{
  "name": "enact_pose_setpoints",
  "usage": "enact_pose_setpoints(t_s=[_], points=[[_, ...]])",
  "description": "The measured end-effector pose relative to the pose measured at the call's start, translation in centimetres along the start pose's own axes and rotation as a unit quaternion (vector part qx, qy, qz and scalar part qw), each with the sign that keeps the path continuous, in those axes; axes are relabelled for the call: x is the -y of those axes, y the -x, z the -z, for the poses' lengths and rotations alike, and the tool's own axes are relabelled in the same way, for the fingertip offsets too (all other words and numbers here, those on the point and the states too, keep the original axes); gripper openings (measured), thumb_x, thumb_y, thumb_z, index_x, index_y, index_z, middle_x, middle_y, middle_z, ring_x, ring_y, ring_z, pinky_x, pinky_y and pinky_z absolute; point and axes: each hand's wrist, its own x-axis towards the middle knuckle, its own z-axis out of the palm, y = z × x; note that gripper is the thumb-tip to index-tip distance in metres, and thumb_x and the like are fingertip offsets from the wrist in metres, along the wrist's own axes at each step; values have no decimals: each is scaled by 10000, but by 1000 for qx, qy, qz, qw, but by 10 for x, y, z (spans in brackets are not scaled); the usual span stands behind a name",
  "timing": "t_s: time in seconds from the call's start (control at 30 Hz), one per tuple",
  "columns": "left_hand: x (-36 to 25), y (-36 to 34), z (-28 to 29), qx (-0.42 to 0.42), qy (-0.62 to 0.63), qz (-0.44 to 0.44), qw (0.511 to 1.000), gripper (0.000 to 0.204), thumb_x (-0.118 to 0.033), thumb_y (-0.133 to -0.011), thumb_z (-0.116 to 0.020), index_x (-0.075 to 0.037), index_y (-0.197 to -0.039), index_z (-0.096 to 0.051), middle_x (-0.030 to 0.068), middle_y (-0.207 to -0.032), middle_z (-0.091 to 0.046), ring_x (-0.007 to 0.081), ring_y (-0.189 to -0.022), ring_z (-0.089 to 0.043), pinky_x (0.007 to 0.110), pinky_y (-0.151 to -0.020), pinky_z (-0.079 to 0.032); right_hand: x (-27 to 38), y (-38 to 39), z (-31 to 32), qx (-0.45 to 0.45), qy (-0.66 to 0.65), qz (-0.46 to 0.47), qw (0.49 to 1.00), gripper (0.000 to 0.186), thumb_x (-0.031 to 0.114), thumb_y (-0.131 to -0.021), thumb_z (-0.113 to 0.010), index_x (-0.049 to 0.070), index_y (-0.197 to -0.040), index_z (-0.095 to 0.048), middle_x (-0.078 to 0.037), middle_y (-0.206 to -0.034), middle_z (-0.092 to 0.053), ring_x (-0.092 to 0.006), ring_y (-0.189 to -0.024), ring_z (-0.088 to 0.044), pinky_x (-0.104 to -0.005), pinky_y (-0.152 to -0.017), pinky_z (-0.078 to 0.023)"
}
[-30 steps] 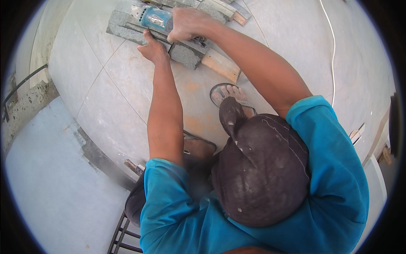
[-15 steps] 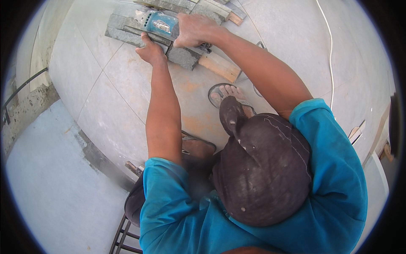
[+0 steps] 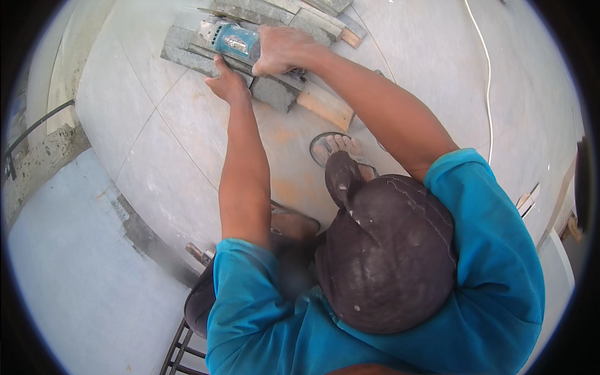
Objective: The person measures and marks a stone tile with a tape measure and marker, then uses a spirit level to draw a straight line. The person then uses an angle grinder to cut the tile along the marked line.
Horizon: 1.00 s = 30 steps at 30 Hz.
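Note:
My right hand [image 3: 284, 50] is wrapped round the rear body of a teal angle grinder [image 3: 236, 41], whose dusty metal head points left. Its thin disc [image 3: 212, 11] shows edge-on along the far side, over grey stone cladding strips. At the near edge of a grey stone strip [image 3: 187, 57] my left hand [image 3: 229, 82] is closed, one digit lying on top and the other fingers partly hidden. Just right of that hand lies a dark stone piece [image 3: 274, 92]. Pale dust blurs the area around the disc.
A wooden block [image 3: 325, 107] lies beside the stone, near my sandalled foot [image 3: 340, 149]. More stone strips [image 3: 315, 24] lie at the far side. A white cable [image 3: 489, 81] runs across the tiled floor on the right. Black metal bars [image 3: 181, 350] stand at lower left.
The stone, grinder and both hands appear slightly lower and to the right in the picture. My hold on the grinder and the stone stays the same.

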Motion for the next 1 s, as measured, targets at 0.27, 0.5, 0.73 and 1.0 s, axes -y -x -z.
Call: enact_pose_setpoints(t_s=[0.27, 0.5, 0.73, 1.0], points=[[3, -2, 1, 2, -15, -11, 1000, 817, -501, -934, -659, 202, -1287, -439, 344, -1268, -577, 423, -1157, -598, 459, -1013, -459, 5, -17, -3, -13, -2, 24, 1000, 681, 324, -661, -740, -48, -1213, -597, -271, -1127, -700, -388, -1067, -691, -456, -909, -556], [1, 0, 0, -6, -25, -12, 1000, 792, -490, -941, -653, 201, -1270, -449, 343, -1256, -579, 426, -1149, -599, 460, -1005, -460, 11, -18, 3, -13, -14, 29, 999, 657, 309, -656, -732, -62, -1187, -621, -275, -1088, -709, -394, -1023, -704, -451, -872, -569], [0, 1, 0, -4, -14, -10, 1000, 795, -489, -937, -651, 202, -1274, -447, 342, -1257, -583, 425, -1149, -601, 459, -1008, -459, 20, -20, 8, 8, 10, 4, 1000, 514, 317, -732, -712, 16, -1149, -722, -190, -1141, -733, -326, -1095, -703, -424, -914, -565], [-1, 3, -2, 3, -24, -12, 1000, 761, -493, -933, -655, 187, -1223, -473, 340, -1231, -593, 426, -1121, -610, 469, -988, -469, 17, -25, 7, -3, -13, 19, 1000, 633, 299, -616, -758, -39, -1145, -683, -255, -1076, -726, -370, -1005, -717, -441, -857, -576]])
